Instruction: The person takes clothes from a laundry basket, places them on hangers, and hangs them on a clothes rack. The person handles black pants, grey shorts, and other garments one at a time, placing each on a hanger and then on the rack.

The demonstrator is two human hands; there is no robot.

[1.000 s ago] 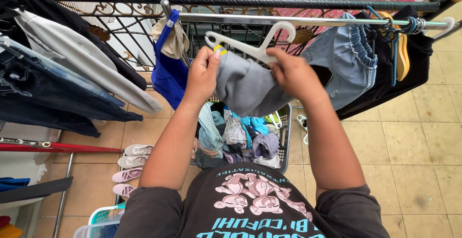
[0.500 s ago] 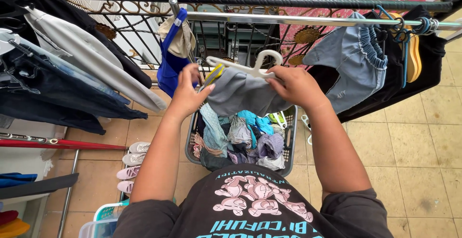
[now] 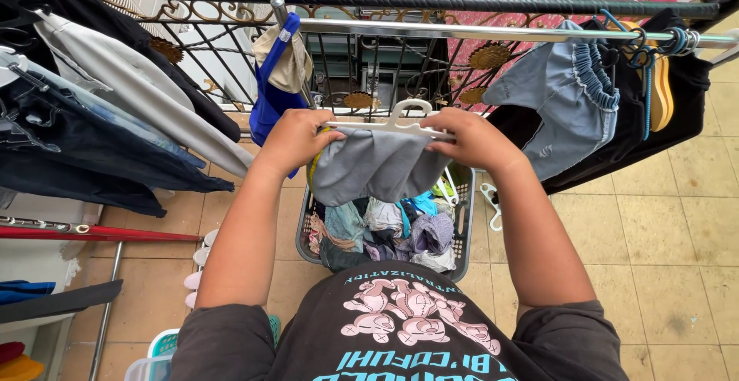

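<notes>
Grey, soft cloth [image 3: 377, 167] droops limp and light from a white plastic hanger [image 3: 392, 123] above the laundry basket [image 3: 462, 231]; left hand [image 3: 292, 141] and right hand [image 3: 473, 138] close their fingers on the hanger's stiff ends, the likeliest firm hold.

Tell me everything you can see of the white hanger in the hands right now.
The white hanger looks like plastic, with a curved hook on top and a straight bar held roughly level. A grey garment drapes from it. The left hand grips one end, the right hand the other, above the laundry basket, below the metal rail.
</notes>
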